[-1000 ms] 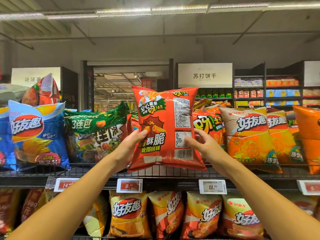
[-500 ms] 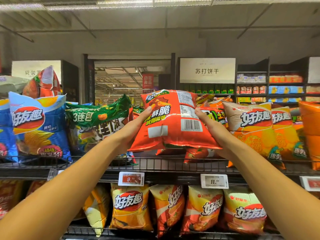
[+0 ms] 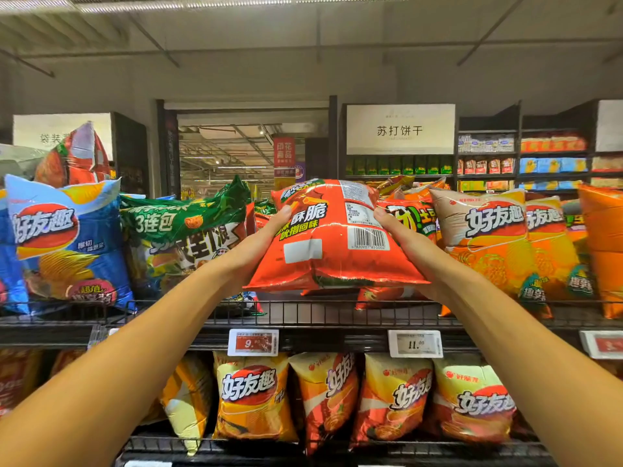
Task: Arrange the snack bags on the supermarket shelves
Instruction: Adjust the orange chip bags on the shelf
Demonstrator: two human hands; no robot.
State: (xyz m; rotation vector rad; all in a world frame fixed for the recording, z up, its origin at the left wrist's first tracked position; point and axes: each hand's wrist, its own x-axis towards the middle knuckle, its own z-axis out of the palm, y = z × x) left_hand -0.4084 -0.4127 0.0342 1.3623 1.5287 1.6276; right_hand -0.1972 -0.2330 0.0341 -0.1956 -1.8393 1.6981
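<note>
A red snack bag (image 3: pixel 332 237) with a barcode on its back is tilted away from me, top leaning into the gap on the top wire shelf (image 3: pixel 303 313). My left hand (image 3: pixel 259 241) grips its left side and my right hand (image 3: pixel 404 244) grips its right side. Its lower edge hangs just above the shelf rail. Another red bag (image 3: pixel 377 294) lies flat on the shelf beneath it, mostly hidden.
A green multi-pack bag (image 3: pixel 185 230) stands left of the gap, a blue chip bag (image 3: pixel 64 244) further left. Orange chip bags (image 3: pixel 488 237) crowd the right. Price tags (image 3: pixel 253 342) hang on the rail. The lower shelf holds several yellow and orange bags (image 3: pixel 253 396).
The red bag went from upright in front of the shelf to tipped backward and pushed into the gap. Both hands moved forward and up with it.
</note>
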